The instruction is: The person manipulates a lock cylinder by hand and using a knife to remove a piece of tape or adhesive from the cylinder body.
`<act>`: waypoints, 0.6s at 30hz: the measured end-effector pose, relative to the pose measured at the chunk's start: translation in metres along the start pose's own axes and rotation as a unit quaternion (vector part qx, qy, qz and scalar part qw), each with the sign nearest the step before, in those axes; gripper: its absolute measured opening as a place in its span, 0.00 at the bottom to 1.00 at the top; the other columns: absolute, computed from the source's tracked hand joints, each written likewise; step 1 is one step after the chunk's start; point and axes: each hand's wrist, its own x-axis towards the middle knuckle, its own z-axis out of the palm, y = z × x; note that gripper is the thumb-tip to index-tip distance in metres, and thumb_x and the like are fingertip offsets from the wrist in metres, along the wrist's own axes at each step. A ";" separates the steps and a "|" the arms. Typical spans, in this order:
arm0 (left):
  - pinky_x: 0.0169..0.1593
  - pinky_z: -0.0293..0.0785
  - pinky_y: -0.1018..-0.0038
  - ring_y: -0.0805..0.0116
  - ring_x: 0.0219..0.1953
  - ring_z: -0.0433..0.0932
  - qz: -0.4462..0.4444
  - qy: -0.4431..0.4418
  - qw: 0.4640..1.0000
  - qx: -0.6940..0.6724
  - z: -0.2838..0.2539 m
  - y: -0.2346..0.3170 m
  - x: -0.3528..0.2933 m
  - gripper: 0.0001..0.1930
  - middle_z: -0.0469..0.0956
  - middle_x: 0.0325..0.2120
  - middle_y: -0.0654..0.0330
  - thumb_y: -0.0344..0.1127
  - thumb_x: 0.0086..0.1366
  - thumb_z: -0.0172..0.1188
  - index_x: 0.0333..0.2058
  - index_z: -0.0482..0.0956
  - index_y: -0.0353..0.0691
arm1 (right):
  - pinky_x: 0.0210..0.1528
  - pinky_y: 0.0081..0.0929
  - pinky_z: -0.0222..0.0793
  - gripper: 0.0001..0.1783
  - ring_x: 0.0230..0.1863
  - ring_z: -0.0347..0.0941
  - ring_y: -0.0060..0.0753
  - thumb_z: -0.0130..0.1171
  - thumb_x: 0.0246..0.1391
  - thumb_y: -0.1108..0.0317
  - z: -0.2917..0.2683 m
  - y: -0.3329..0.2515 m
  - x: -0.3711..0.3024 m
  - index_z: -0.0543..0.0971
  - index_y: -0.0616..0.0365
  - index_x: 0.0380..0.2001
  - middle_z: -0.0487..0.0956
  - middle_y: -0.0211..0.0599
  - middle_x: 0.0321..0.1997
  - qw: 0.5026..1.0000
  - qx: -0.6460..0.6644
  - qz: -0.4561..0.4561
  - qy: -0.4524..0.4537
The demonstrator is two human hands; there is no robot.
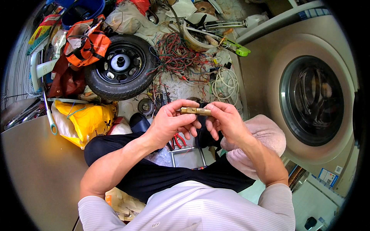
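Between my two hands, above my lap, lies a small brass fitting [195, 111], roughly level, with a squared part at its left end and a rounder part at its right. The thumb and fingers of my left hand [176, 118] pinch its left end. My right hand [223, 119] pinches the other end between thumb and forefinger, its lower fingers curled below. Beneath the hands, red-handled pliers [178, 141] lie by a metal frame [187, 150]. A pink towel [256, 142] is draped over my right knee.
A wheel with a tyre [120, 67] lies beyond my left hand, near an orange bag [86, 42] and a yellow bag [86, 119]. Tangled wires [179, 54] and a bucket of tools [198, 40] are ahead. A front-loading washing machine [312, 100] stands close on the right.
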 end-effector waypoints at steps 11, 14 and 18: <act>0.27 0.79 0.75 0.67 0.25 0.83 -0.014 -0.004 1.000 -0.017 -0.002 -0.001 -0.001 0.16 0.83 0.29 0.53 0.33 0.69 0.60 0.54 0.74 0.40 | 0.13 0.20 0.63 0.18 0.12 0.69 0.23 0.47 0.71 0.54 0.006 0.000 -0.002 0.75 0.59 0.37 0.76 0.33 0.20 0.998 -0.055 0.004 0.014; 0.28 0.79 0.75 0.67 0.26 0.83 -0.010 0.000 1.000 -0.028 -0.003 -0.002 -0.001 0.16 0.83 0.30 0.53 0.32 0.69 0.60 0.54 0.74 0.40 | 0.14 0.20 0.63 0.18 0.13 0.69 0.22 0.47 0.71 0.54 0.009 -0.002 -0.003 0.74 0.59 0.37 0.76 0.32 0.20 0.996 -0.081 -0.008 0.025; 0.28 0.79 0.74 0.67 0.26 0.83 -0.008 0.003 1.000 -0.027 -0.002 -0.003 -0.001 0.16 0.82 0.30 0.53 0.32 0.68 0.60 0.54 0.73 0.39 | 0.15 0.19 0.64 0.18 0.13 0.69 0.21 0.47 0.71 0.55 0.011 -0.004 -0.004 0.75 0.60 0.38 0.76 0.32 0.21 0.995 -0.096 -0.015 0.032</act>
